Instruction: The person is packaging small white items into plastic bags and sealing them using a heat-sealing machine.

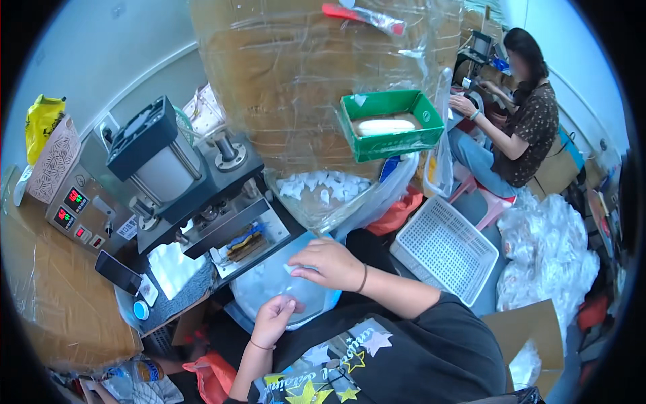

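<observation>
Over the pale basin [253, 285], the left hand [274, 319] has curled fingers, whether gripping anything I cannot tell, while the small white piece [289, 268], pinched in the right hand's [328, 264] fingertips, could drop if that slight hold loosens.

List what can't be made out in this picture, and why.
All in the head view:
What, if anything, the left hand holds: its curled fingers hide it.
Full shape of the white piece in the right hand: small, partly hidden by that hand.
What the other person's hands hold: too small.
Bottom of the lower red bag: cut off by the lower edge.
</observation>
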